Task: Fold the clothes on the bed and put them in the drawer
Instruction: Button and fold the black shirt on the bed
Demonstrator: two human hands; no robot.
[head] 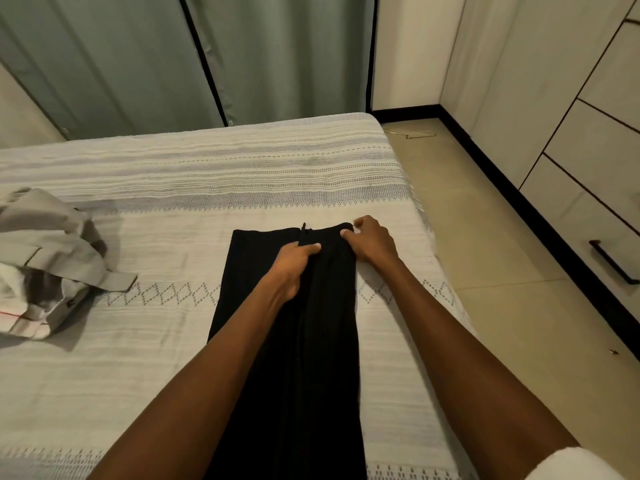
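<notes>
A long black garment (pixel 311 341) lies lengthwise on the white patterned bed (pixel 173 341), its far end flat near the middle of the bed. My left hand (pixel 292 268) lies on its middle near the far end, fingers curled into a fold of the cloth. My right hand (pixel 372 242) pinches the garment's far right corner with thumb and fingers. A crumpled grey and white pile of clothes (pixel 45 265) sits at the bed's left edge. White drawers (pixel 588 168) with a black handle (pixel 611 261) stand shut along the right wall.
Green curtains (pixel 173 64) hang behind the bed. A strip of beige tiled floor (pixel 502 271) runs between the bed and the drawers. A thin wire hanger (pixel 410 134) lies on the floor by the far wall.
</notes>
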